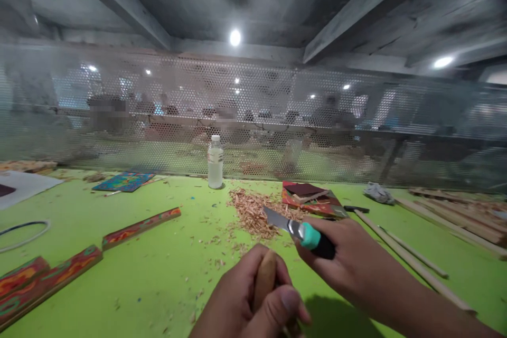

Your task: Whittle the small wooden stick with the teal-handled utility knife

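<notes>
My left hand [253,301] is wrapped around a rounded wooden stick [264,279], held upright with its blunt tip poking out above the fingers. Just to the right, my right hand [348,259] grips a utility knife [301,232] with a teal and black handle. Its bare blade points up and left, ending a little above the stick's tip without touching it. Behind the blade lies a pile of wood shavings [253,211] on the green table [158,264].
A clear plastic bottle [215,161] stands near a perforated mesh screen [277,116]. Painted wooden strips [139,228] lie at left, sandpaper sheets [311,196] behind the knife, and long plain wooden sticks [412,261] at right. A crumpled cloth [378,192] rests far right.
</notes>
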`<action>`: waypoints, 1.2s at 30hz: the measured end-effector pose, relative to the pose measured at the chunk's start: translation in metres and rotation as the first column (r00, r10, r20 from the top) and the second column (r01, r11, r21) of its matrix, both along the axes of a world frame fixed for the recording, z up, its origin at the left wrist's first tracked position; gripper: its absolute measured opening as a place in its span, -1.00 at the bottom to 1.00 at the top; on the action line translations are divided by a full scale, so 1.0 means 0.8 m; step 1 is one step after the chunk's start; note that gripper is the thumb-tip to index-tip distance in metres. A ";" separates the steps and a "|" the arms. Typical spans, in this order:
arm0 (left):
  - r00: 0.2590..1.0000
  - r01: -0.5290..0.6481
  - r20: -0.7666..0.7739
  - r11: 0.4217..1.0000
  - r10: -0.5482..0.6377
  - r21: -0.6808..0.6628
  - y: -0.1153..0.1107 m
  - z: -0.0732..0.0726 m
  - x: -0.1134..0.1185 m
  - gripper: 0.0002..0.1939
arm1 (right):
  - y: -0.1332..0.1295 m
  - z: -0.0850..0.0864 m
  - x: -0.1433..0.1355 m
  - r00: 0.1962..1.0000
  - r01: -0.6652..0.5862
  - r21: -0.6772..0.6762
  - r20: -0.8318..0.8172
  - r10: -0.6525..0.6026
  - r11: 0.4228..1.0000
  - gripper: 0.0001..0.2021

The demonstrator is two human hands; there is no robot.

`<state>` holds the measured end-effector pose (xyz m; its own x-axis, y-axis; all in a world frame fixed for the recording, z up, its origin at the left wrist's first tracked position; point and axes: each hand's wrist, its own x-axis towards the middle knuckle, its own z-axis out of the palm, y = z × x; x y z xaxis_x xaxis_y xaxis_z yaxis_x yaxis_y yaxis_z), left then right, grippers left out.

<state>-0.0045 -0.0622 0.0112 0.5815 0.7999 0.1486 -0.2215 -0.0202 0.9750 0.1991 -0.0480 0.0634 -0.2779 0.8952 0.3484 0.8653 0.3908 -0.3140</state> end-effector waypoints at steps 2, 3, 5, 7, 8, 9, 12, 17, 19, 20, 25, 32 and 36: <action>0.993 0.045 0.115 0.996 -0.036 -0.083 0.004 0.005 0.002 -0.53 | -0.001 0.004 0.000 0.995 -0.009 0.008 -0.095 0.010 1.000 -0.70; 0.988 0.049 0.154 0.993 -0.032 -0.104 0.005 0.007 0.003 -0.54 | -0.003 0.007 -0.001 0.989 -0.011 0.005 -0.146 0.011 1.000 -0.65; 0.978 0.056 0.207 0.991 -0.029 -0.124 0.009 0.008 0.004 -0.56 | -0.008 0.010 -0.006 0.969 -0.013 -0.020 -0.247 0.008 1.000 -0.58; 0.971 0.066 0.236 0.990 -0.034 -0.126 0.013 0.007 0.005 -0.55 | -0.015 0.011 -0.013 0.937 -0.026 -0.081 -0.348 -0.003 0.996 -0.53; 0.969 0.069 0.244 0.991 -0.039 -0.116 0.015 0.006 0.005 -0.55 | -0.020 0.009 -0.018 0.916 -0.045 -0.128 -0.400 -0.010 0.991 -0.53; 0.968 0.073 0.248 0.992 -0.045 -0.106 0.016 0.006 0.005 -0.56 | -0.024 0.006 -0.022 0.891 -0.074 -0.181 -0.454 -0.017 0.981 -0.53; 0.969 0.089 0.239 0.989 -0.058 -0.122 0.018 0.002 0.005 -0.54 | -0.035 -0.010 -0.029 0.804 -0.173 -0.305 -0.592 -0.044 0.937 -0.54; 0.987 0.115 0.137 0.953 -0.079 -0.280 0.011 -0.016 0.004 -0.50 | -0.035 -0.057 -0.022 0.780 -0.156 -0.294 -0.622 -0.065 0.943 -0.48; 0.992 0.106 0.107 0.929 -0.072 -0.355 0.009 -0.026 0.004 -0.53 | -0.030 -0.074 -0.017 0.794 -0.035 -0.247 -0.595 -0.123 0.968 -0.46; 0.993 0.099 0.104 0.919 -0.064 -0.381 0.009 -0.029 0.005 -0.52 | -0.028 -0.080 -0.016 0.798 -0.024 -0.223 -0.591 -0.116 0.975 -0.46; 0.990 0.074 0.138 0.943 -0.031 -0.323 0.015 -0.010 0.002 -0.43 | -0.025 -0.084 -0.016 0.800 -0.116 -0.205 -0.600 -0.031 0.972 -0.46; 0.999 0.000 0.037 0.990 0.005 -0.144 0.010 0.008 -0.009 -0.56 | -0.021 -0.078 -0.019 0.793 -0.202 -0.203 -0.607 0.039 0.958 -0.52; 0.997 0.050 0.074 0.971 -0.034 -0.232 0.010 -0.009 -0.008 -0.58 | -0.019 -0.079 -0.023 0.790 -0.251 -0.219 -0.609 0.069 0.943 -0.54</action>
<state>-0.0108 -0.0546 0.0041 0.6102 0.7922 0.0020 -0.2843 0.2167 0.9339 0.1806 -0.0634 0.0003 -0.2495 0.9384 0.2389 0.4101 0.3259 -0.8518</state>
